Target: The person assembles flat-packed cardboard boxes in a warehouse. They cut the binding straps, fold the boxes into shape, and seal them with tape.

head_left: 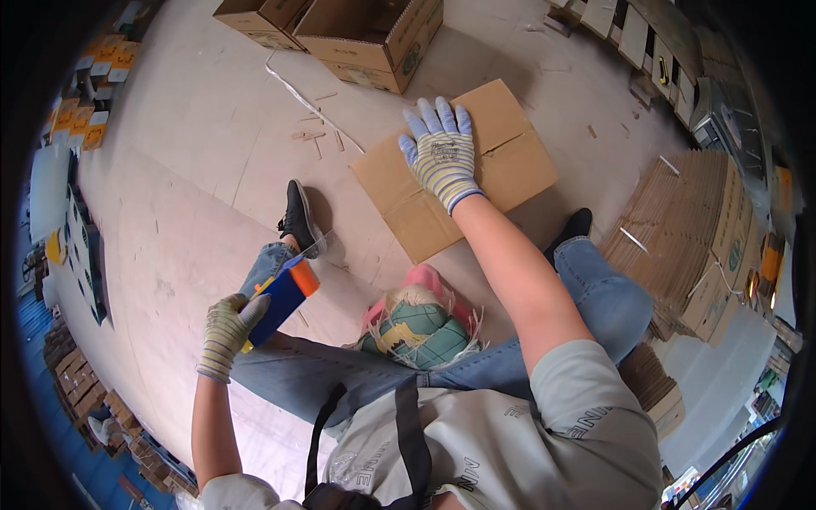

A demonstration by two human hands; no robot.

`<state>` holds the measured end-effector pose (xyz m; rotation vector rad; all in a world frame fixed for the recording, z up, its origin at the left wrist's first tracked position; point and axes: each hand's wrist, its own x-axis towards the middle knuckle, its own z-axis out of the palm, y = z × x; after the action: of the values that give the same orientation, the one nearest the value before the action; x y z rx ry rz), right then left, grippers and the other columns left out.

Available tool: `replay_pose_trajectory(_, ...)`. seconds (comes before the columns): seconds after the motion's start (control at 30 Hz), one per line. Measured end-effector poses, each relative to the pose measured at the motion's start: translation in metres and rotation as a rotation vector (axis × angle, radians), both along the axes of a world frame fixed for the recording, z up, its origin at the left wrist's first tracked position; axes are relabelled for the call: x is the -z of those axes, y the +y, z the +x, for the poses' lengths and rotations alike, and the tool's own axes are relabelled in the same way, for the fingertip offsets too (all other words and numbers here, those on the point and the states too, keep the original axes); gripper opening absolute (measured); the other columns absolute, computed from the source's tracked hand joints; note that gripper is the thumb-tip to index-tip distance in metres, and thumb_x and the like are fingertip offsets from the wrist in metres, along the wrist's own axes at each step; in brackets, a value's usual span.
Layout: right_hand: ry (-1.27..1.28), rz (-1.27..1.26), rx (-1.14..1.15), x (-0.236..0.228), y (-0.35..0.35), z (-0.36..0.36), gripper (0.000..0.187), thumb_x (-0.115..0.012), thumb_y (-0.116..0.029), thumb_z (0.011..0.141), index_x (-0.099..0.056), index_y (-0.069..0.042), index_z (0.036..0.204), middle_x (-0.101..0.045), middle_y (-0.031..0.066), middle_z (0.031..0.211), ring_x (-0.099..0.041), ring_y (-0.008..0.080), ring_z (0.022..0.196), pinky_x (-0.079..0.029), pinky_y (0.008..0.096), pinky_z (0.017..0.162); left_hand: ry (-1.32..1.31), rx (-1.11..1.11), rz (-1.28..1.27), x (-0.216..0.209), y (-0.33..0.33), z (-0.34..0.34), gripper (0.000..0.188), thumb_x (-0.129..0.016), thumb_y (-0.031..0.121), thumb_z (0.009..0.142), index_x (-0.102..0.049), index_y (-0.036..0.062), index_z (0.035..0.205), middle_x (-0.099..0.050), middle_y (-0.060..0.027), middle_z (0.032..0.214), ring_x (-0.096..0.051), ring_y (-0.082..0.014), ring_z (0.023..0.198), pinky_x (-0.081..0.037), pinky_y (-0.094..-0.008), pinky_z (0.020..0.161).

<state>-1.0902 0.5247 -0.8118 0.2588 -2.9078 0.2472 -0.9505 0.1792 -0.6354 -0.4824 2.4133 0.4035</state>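
Observation:
My right hand [442, 153], in a striped work glove with bluish fingertips, lies flat with fingers spread on a brown cardboard box [510, 161]. The box rests on the floor in front of me, and a seam between its flaps runs under my palm. Off to the left, my gloved left hand [228, 331] is closed around a blue and orange tape dispenser [285, 302]. A clear strip of tape sticks out from the dispenser's orange end, apart from the box.
Two open-topped cartons [357, 51] stand at the far side. Flattened cardboard sheets [680, 238] are stacked at the right, below a wooden pallet [633, 38]. Between my legs is a green and pink cushioned seat [416, 327]. A white strap [297, 93] and cardboard scraps lie about.

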Motion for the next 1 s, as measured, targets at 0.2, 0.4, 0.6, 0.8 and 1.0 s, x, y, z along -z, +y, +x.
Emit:
replay_pose_trajectory(0.2, 0.043, -0.076, 0.031, 0.004, -0.007, 0.003, 0.046, -0.044, -0.037, 0.086, -0.053, -0.015, 0.125, -0.045, 0.0073, 0.135, -0.033, 0.0280, 0.129, -0.014, 0.0496, 0.109, -0.251, 0.384, -0.184, 0.121, 0.109, -0.073, 0.058, -0.049, 0.055, 0.081, -0.068, 0.0009, 0.089, -0.066, -0.0210, 0.090, -0.065, -0.0336, 0.083, -0.050, -0.0413, 0.072)
replay_pose_trajectory(0.4, 0.019, -0.193, 0.065, -0.008, -0.006, -0.007, 0.049, -0.049, -0.037, 0.084, -0.049, -0.014, 0.128, -0.039, 0.0126, 0.138, -0.031, 0.0309, 0.129, -0.017, 0.0502, 0.108, 0.165, 0.404, -0.014, 0.283, 0.142, -0.049, 0.041, -0.060, 0.043, 0.075, -0.068, 0.0164, 0.104, -0.062, -0.0170, 0.108, -0.060, -0.0292, 0.103, -0.047, -0.0388, 0.086)
replay_pose_trajectory(0.6, 0.292, -0.320, 0.473, -0.016, 0.060, 0.058, 0.065, -0.062, -0.045, 0.077, -0.042, -0.007, 0.126, -0.031, 0.0243, 0.135, -0.028, 0.0428, 0.126, -0.019, 0.0632, 0.101, -0.180, 0.297, -0.151, 0.208, 0.139, -0.168, 0.053, -0.039, 0.048, 0.086, -0.067, 0.0053, 0.102, -0.063, -0.0164, 0.110, -0.060, -0.0279, 0.103, -0.046, -0.0377, 0.085)
replay_pose_trajectory(0.8, 0.063, -1.354, 0.962, 0.016, 0.091, 0.080, 0.080, -0.063, -0.034, 0.083, -0.021, 0.003, 0.139, -0.036, 0.0236, 0.137, -0.043, 0.0324, 0.120, -0.036, 0.0390, 0.100, 0.040, 0.523, -0.166, 0.108, 0.163, -0.199, 0.064, -0.044, 0.065, 0.075, -0.069, 0.0092, 0.091, -0.067, -0.0140, 0.089, -0.065, -0.0272, 0.086, -0.050, -0.0365, 0.073)
replay_pose_trajectory(1.0, -0.268, -0.721, 0.617, -0.032, 0.119, 0.029, 0.067, -0.059, -0.035, 0.083, -0.032, -0.005, 0.136, -0.039, 0.0249, 0.134, -0.041, 0.0369, 0.121, -0.037, 0.0395, 0.098, -0.078, 0.554, 0.037, 0.105, 0.146, -0.100, 0.076, -0.042, 0.070, 0.076, -0.067, 0.0013, 0.096, -0.065, -0.0214, 0.094, -0.062, -0.0320, 0.092, -0.046, -0.0394, 0.083)
